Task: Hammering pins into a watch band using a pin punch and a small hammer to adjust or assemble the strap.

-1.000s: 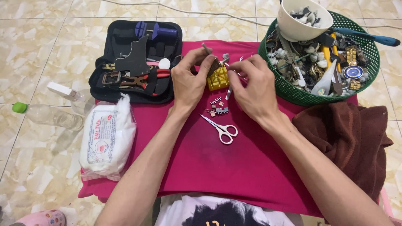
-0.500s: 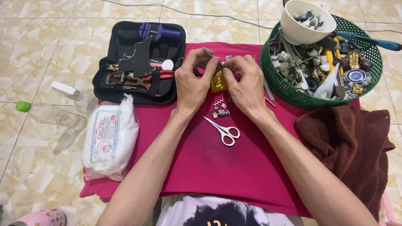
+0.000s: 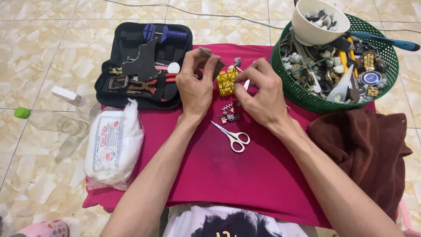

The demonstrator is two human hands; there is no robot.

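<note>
A small yellow plastic holder block stands on the magenta cloth between my hands. My left hand is closed on a slim grey tool whose tip sticks up past my fingers, and it rests against the block's left side. My right hand pinches a thin white-tipped tool at the block's right side. A metal watch band piece lies across the top of the block. Small loose band links lie just below the block.
White-handled scissors lie below my hands. A black tool case sits at the left, a bag of white cotton under it. A green basket of watch parts holds a white bowl. A brown cloth is right.
My hands have drawn slightly apart, exposing more of the yellow block. My right hand shifted right and down a little; the left hand stays at the block.
</note>
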